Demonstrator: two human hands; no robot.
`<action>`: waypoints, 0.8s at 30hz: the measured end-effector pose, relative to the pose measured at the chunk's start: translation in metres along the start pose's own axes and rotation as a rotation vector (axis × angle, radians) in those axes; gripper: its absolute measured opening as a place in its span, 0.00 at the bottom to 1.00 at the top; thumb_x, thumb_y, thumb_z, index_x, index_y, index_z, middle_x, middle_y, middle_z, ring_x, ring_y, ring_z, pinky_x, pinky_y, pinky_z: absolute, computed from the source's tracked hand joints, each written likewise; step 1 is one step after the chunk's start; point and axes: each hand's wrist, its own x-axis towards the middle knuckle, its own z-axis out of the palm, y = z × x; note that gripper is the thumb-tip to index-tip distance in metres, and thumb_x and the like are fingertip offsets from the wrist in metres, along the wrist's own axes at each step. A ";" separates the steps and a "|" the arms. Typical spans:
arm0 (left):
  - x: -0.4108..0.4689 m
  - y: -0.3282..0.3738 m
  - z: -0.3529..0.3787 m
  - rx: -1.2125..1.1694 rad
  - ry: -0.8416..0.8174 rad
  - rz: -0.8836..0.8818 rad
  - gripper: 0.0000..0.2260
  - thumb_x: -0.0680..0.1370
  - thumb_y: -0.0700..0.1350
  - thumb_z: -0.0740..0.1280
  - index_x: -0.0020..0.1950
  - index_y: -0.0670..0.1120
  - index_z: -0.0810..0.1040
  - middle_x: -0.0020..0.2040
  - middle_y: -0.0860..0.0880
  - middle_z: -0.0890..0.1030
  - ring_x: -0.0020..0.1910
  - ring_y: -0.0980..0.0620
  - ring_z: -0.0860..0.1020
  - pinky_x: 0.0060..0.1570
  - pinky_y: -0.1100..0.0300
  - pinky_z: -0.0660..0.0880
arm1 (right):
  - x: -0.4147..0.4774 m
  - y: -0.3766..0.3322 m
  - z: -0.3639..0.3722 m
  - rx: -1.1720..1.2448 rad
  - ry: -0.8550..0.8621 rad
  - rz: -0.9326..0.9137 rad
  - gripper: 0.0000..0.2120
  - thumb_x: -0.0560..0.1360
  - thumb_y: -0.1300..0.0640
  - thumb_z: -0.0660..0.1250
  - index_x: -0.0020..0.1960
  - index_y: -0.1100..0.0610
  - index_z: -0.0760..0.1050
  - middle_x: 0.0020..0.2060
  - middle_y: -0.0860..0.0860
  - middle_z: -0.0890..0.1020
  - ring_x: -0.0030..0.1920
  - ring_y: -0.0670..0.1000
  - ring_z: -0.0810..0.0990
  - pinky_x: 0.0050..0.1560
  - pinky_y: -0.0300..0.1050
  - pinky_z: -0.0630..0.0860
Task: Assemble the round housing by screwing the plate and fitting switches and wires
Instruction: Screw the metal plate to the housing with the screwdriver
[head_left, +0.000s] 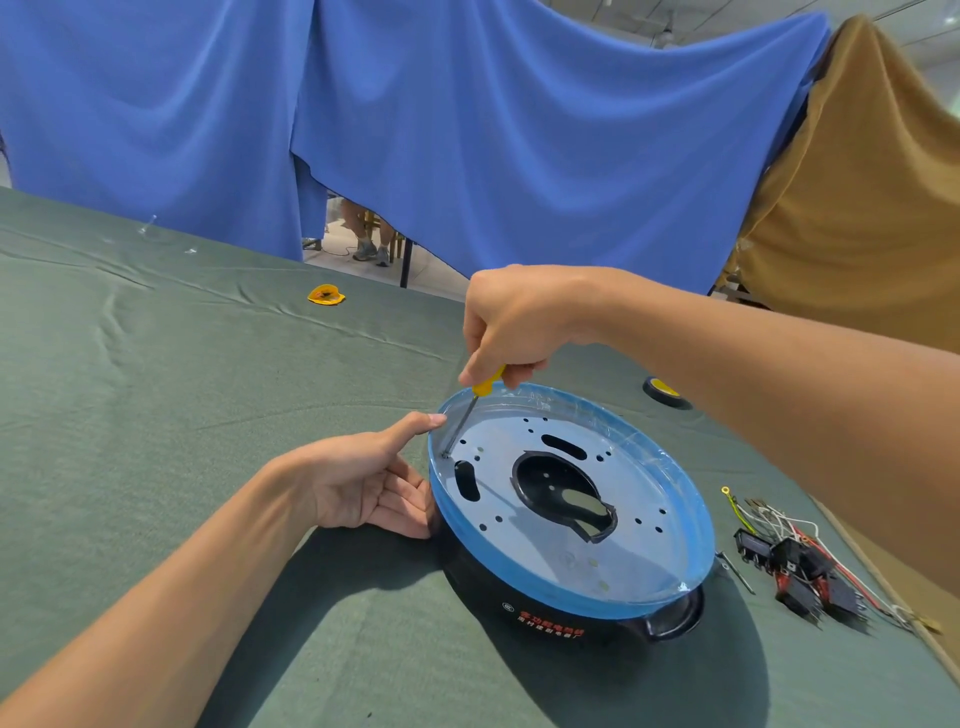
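**Green bench, round housing: screwdriver at the plate**

Setting: from my remote seat I log a table under a green cloth (156, 389), with a blue curtain (467, 130) and a brown drape (857, 208) behind it.

Grip, right: the right hand (514, 322) has its fingers curled tight round the yellow handle of a screwdriver (487, 385). The shaft slants down and to the left, and its tip meets the plate close to the rim on the far left.

Grip, left: the left hand (363, 483) is spread. Its fingers lie straight against the housing's left side and its thumb rests on the blue rim.

Task item: the round housing (545, 608) is black with a blue rim and sits on the cloth in front of me, right of centre. The grey metal plate (519, 540) lies inside it, with a dark opening in its middle.

Nearby: a bundle of switches and wires (800, 566) lies just right of the housing. A roll of tape (665, 392) lies beyond it. A small yellow object (325, 294) lies well apart, far left; I cannot tell what it is.
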 end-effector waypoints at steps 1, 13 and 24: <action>0.000 0.000 -0.001 0.001 -0.002 0.001 0.32 0.53 0.63 0.81 0.36 0.35 0.82 0.39 0.34 0.81 0.33 0.42 0.82 0.41 0.50 0.82 | 0.000 0.001 0.002 -0.006 -0.008 0.015 0.16 0.77 0.50 0.68 0.35 0.59 0.79 0.23 0.47 0.80 0.20 0.44 0.73 0.28 0.36 0.71; -0.004 0.000 0.002 0.017 0.046 -0.011 0.36 0.57 0.64 0.78 0.46 0.34 0.78 0.42 0.34 0.81 0.37 0.40 0.83 0.42 0.51 0.82 | -0.002 -0.006 0.001 0.078 0.031 -0.075 0.03 0.71 0.61 0.74 0.42 0.57 0.79 0.32 0.51 0.83 0.30 0.47 0.80 0.28 0.34 0.73; -0.015 0.010 0.015 0.208 0.119 -0.051 0.37 0.66 0.68 0.66 0.54 0.35 0.78 0.43 0.37 0.84 0.40 0.42 0.85 0.38 0.58 0.81 | -0.001 0.002 0.019 -0.033 0.216 -0.058 0.19 0.80 0.51 0.61 0.36 0.60 0.76 0.26 0.52 0.83 0.24 0.46 0.77 0.27 0.34 0.73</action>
